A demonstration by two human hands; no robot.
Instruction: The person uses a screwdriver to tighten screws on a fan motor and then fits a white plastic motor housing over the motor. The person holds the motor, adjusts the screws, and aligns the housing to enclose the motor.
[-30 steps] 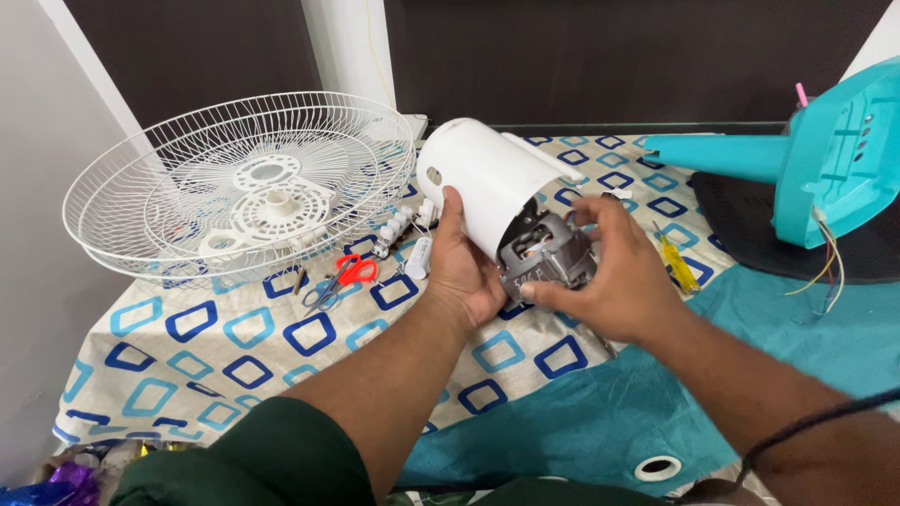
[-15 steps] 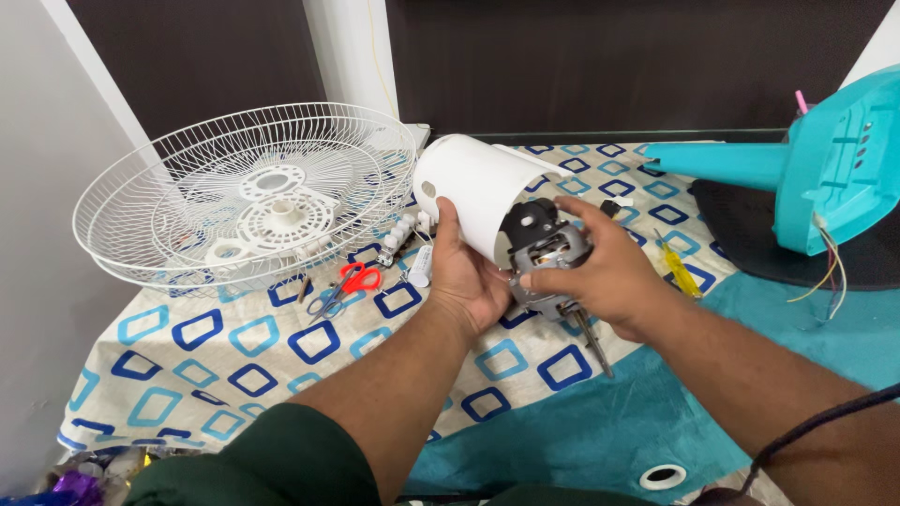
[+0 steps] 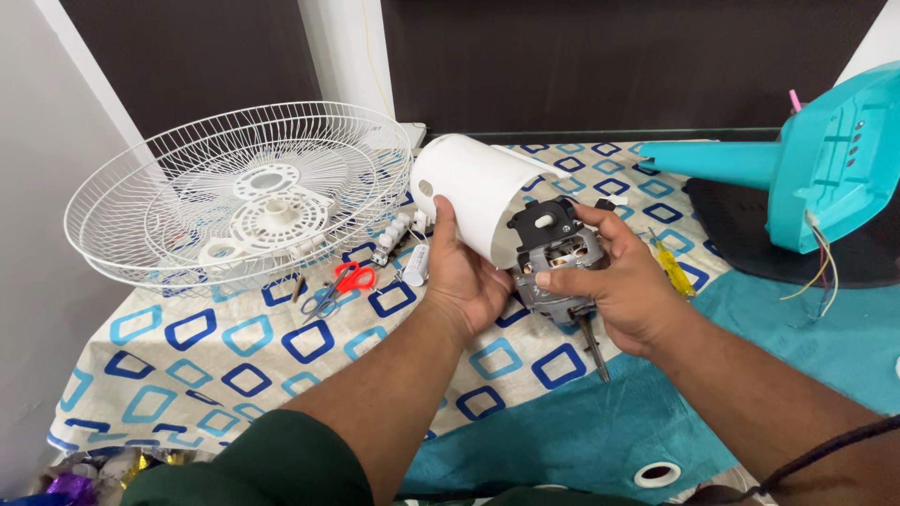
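Left hand (image 3: 469, 281) cups the white motor cover (image 3: 469, 192) from below, fingers wrapped; right hand (image 3: 628, 290) clasps the grey fan motor (image 3: 555, 255) (shaft pointing down) at the cover's open end.

There was one white motor cover (image 3: 473, 201), one fan motor (image 3: 553, 258), one wire fan guard (image 3: 239, 192), one pair of scissors (image 3: 339, 286), one yellow screwdriver (image 3: 672, 265), and one teal fan stand (image 3: 797, 164).

dark wall panels (image 3: 187, 56), white pillar (image 3: 352, 56), patterned tablecloth (image 3: 187, 365), even light
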